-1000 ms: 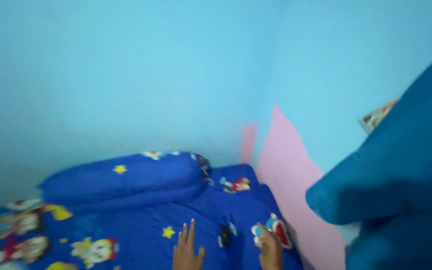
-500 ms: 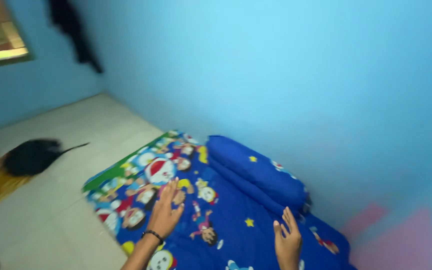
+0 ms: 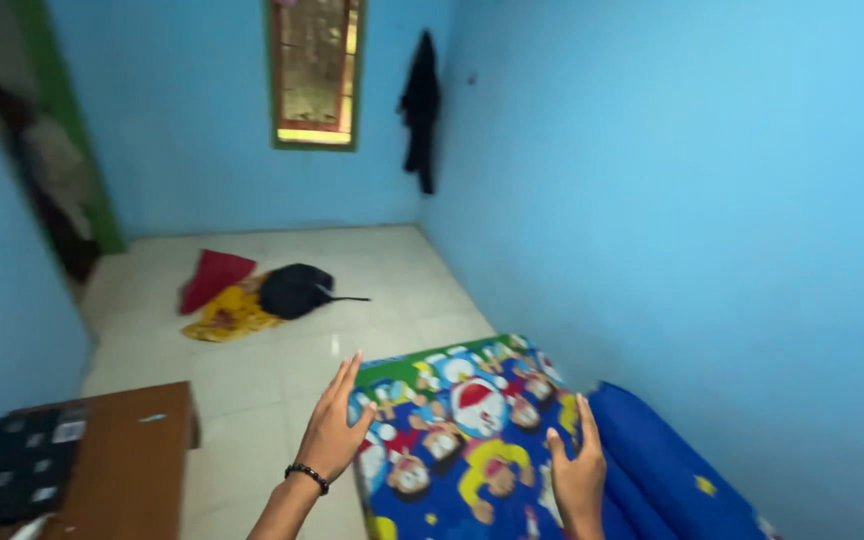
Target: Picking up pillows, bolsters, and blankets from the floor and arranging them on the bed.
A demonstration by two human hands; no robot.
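From the head camera, the left hand (image 3: 337, 425) is raised with fingers straight and together, palm turned inward, grasping nothing; a dark beaded bracelet (image 3: 307, 477) circles its wrist. The right hand (image 3: 579, 475) is likewise flat and released, fingers pointing up. Both hover over the low mattress covered in a soft blue cartoon-print sheet (image 3: 452, 440), which lies on the pale glossy tiled floor (image 3: 282, 365) against the smooth blue wall (image 3: 692, 200). A plump blue bolster pillow (image 3: 667, 470) lies just beside the right hand.

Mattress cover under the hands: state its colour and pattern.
Blue mattress cover printed with colourful cartoon characters; head view.
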